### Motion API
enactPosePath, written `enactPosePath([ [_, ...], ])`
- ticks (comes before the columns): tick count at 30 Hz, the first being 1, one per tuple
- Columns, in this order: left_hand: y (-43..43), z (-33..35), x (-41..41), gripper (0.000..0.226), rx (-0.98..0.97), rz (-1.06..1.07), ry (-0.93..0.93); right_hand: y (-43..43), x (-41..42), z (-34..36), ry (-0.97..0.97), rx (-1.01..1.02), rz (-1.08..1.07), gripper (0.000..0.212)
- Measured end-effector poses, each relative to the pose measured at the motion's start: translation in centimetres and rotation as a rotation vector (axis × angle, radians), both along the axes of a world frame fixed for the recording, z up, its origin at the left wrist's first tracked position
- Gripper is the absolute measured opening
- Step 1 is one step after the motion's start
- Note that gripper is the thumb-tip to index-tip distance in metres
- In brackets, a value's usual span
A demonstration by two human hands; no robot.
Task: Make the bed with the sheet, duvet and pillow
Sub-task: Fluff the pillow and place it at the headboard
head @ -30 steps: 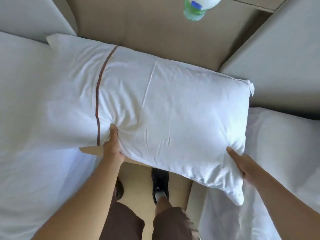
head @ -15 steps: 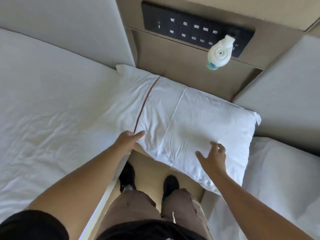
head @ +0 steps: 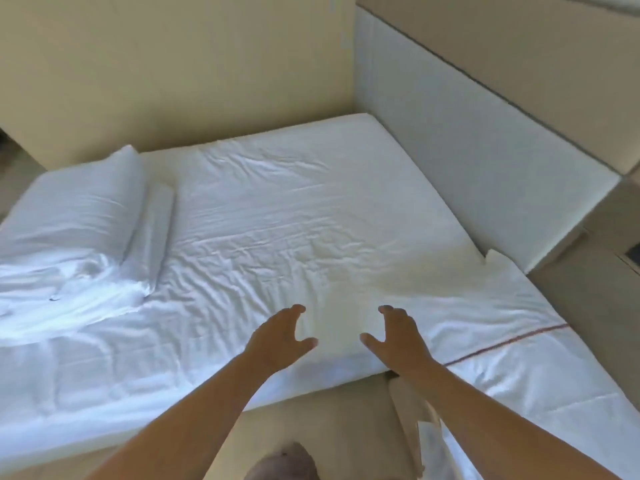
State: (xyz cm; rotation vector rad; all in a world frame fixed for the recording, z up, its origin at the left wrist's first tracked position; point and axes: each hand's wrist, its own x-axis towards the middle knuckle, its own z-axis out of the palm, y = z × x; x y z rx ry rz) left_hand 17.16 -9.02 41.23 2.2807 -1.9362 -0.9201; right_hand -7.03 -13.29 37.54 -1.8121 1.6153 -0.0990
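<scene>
A bed fills the view, covered by a wrinkled white sheet (head: pixel 277 237). My left hand (head: pixel 280 337) and my right hand (head: pixel 398 337) hover side by side over its near edge, fingers spread, holding nothing. The white pillow with a brown stripe (head: pixel 502 327) lies at the right, at the head end of the bed beside the headboard, just right of my right hand. A bunched white duvet (head: pixel 69 216) is heaped on the left end of the bed, with a rolled fold (head: pixel 156 233) alongside it.
A grey padded headboard (head: pixel 485 143) runs along the right side. A beige wall (head: pixel 173 64) stands behind the bed. Beige floor (head: pixel 329 420) lies between the bed edge and me, and a wooden side unit (head: pixel 606 289) sits at the far right.
Both hands have let go of the pillow, which now rests at the right. My view has swung left from the headboard and control panel to the whole bed.
</scene>
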Motion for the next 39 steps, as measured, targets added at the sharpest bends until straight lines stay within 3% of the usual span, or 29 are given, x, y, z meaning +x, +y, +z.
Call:
enactPosePath([
  [11,6.5,-1.4,24.8,0.071,0.019,0.151,-0.108,-1.6,26.9,1.6,0.171,-0.117,0.478,0.074],
  [20,8.2,-0.7,39.9,0.063,0.035,0.306,-0.140,-3.2,43.7,1.7,0.254,-0.099,0.665,0.072],
  [26,6.6,0.7,46.2,0.062,0.050,0.402,-0.214,-7.0,52.7,1.3,0.185,0.001,0.739,0.073],
  [32,3.9,3.2,53.9,0.064,0.030,0.488,-0.266,-10.0,61.2,2.8,0.087,0.073,0.751,0.071],
  [39,-2.9,2.7,67.2,0.066,-0.104,0.497,-0.240,-15.2,73.7,2.6,-0.031,0.103,0.461,0.067],
])
